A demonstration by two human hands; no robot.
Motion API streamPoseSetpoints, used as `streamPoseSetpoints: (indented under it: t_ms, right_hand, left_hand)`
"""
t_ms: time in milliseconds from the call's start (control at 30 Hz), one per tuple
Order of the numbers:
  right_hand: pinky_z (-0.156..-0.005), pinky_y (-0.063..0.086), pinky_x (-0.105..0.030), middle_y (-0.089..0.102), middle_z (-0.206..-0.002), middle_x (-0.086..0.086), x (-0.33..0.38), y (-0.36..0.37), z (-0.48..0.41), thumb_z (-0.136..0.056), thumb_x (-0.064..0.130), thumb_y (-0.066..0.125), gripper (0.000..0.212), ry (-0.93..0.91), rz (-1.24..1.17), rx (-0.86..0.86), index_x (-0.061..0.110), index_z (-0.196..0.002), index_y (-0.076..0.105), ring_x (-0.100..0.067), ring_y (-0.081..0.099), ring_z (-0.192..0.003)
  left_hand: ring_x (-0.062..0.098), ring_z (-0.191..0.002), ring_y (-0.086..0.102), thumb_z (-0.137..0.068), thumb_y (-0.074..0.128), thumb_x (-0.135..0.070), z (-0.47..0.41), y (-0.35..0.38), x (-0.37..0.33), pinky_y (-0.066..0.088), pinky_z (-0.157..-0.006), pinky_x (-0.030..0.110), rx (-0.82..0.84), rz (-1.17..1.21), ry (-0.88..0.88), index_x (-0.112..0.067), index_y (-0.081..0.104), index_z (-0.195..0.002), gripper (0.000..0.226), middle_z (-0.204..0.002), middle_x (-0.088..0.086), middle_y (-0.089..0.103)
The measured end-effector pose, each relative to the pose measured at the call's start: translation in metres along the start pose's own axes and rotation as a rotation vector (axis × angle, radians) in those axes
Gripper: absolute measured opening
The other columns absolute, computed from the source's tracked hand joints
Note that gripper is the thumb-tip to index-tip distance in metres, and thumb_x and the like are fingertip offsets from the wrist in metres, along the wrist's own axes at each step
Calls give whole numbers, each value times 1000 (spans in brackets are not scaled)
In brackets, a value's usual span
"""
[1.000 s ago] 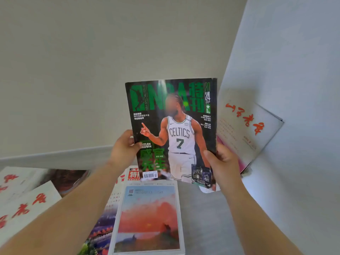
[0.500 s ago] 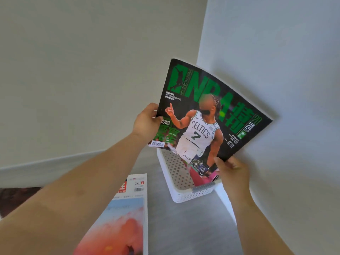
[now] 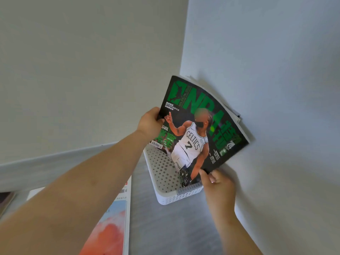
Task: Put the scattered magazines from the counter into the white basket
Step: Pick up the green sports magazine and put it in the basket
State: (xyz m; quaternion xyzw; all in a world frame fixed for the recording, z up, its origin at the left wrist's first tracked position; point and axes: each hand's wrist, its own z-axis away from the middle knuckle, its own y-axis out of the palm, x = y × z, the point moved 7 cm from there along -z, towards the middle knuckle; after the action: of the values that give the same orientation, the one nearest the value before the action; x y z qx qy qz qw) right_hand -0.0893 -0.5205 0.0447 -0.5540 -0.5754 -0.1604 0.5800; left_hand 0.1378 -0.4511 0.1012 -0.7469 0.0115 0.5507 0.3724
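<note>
With my left hand [image 3: 150, 124] and right hand [image 3: 218, 181] clamped on the NBA magazine [image 3: 198, 129], I judge its bowed cover could snag the white basket [image 3: 165, 188] rim and tip it.

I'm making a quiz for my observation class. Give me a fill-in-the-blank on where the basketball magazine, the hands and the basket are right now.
1. Both hands hold the basketball magazine, whose cover jersey shows the number ____.
2. Its lower edge dips into the ____ perforated basket.
3. The left hand grips the edge by the barcode; the ____ hand pinches the bottom corner.
4. The orange-cover magazine lies on the ____.

Missing words: 7; white; right; counter
</note>
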Motion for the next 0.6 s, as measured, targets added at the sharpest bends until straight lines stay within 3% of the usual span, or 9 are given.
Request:
streamPoseSetpoints:
  t_ms: [67, 167, 300, 367, 433, 467, 500, 533, 600]
  right_hand:
    - [-48, 36, -3, 61, -53, -1, 0, 1, -1, -79, 8, 62, 13, 7, -11, 3, 5, -67, 65, 0, 51, -51]
    - [-47, 35, -5, 65, -56, -7, 0, 3, -3, -80, 9, 62, 14, -1, 15, -6, 7, -65, 63, -5, 54, -50]
    - [-47, 34, -2, 38, -42, 18, 7, -2, -2, -75, 5, 66, 23, -54, 37, -95, 14, -56, 56, 5, 51, -46]
    - [-48, 34, -2, 34, -43, 20, 7, -2, -2, -75, 4, 66, 19, -42, 44, -118, 8, -59, 59, -5, 50, -43]
    - [-47, 34, -4, 34, -44, 18, 6, 0, -2, -76, 4, 65, 22, -35, 52, -132, 10, -58, 56, -9, 37, -38]
    - [-47, 34, -4, 35, -44, 17, 5, 1, -2, -77, 4, 64, 24, -36, 55, -132, 12, -57, 54, -7, 35, -39]
    - [-47, 34, -4, 37, -44, 13, 5, 2, -2, -77, 4, 64, 24, -36, 59, -132, 11, -57, 54, -5, 35, -40]
    - [-47, 34, -4, 39, -45, 9, 5, 2, -1, -77, 4, 64, 22, -33, 60, -139, 8, -57, 55, -4, 36, -41]
    - [-47, 34, -2, 42, -47, 7, 3, 1, 0, -76, 4, 64, 20, -21, 48, -170, 5, -58, 57, -2, 37, -42]
  left_hand:
    - [19, -86, 50, -88, 43, -3, -3, 4, 5, 34, -73, 23, -4, -17, -14, -4, 55, -111, 25, -110, 19, 63]
    - [28, -95, 57, -89, 44, -7, -7, 10, 10, 34, -72, 25, 2, -4, -49, -6, 53, -113, 25, -111, 17, 63]
    - [24, -106, 53, -89, 47, -10, -6, 20, 15, 36, -81, 27, 12, 104, -109, -12, 41, -128, 39, -120, 9, 58]
    - [19, -101, 52, -87, 50, -8, -4, 26, 18, 43, -80, 25, 36, 185, -113, -14, 36, -131, 46, -118, 5, 56]
    - [19, -103, 54, -84, 55, -7, -2, 33, 16, 50, -70, 16, 74, 217, -82, -15, 33, -131, 53, -125, 8, 55]
    - [21, -110, 52, -83, 58, -10, -1, 37, 14, 50, -74, 16, 90, 200, -74, -16, 30, -134, 58, -131, 9, 51]
    - [25, -123, 45, -83, 60, -19, -1, 41, 14, 49, -87, 25, 97, 145, -84, -16, 23, -139, 67, -140, 10, 41]
    - [29, -135, 31, -82, 60, -29, -1, 45, 14, 39, -104, 36, 96, 60, -103, -17, 13, -143, 77, -149, 11, 28]
    - [30, -141, 13, -82, 55, -43, 2, 50, 7, 20, -116, 45, 65, -65, -107, -19, 3, -144, 84, -154, 11, 11]
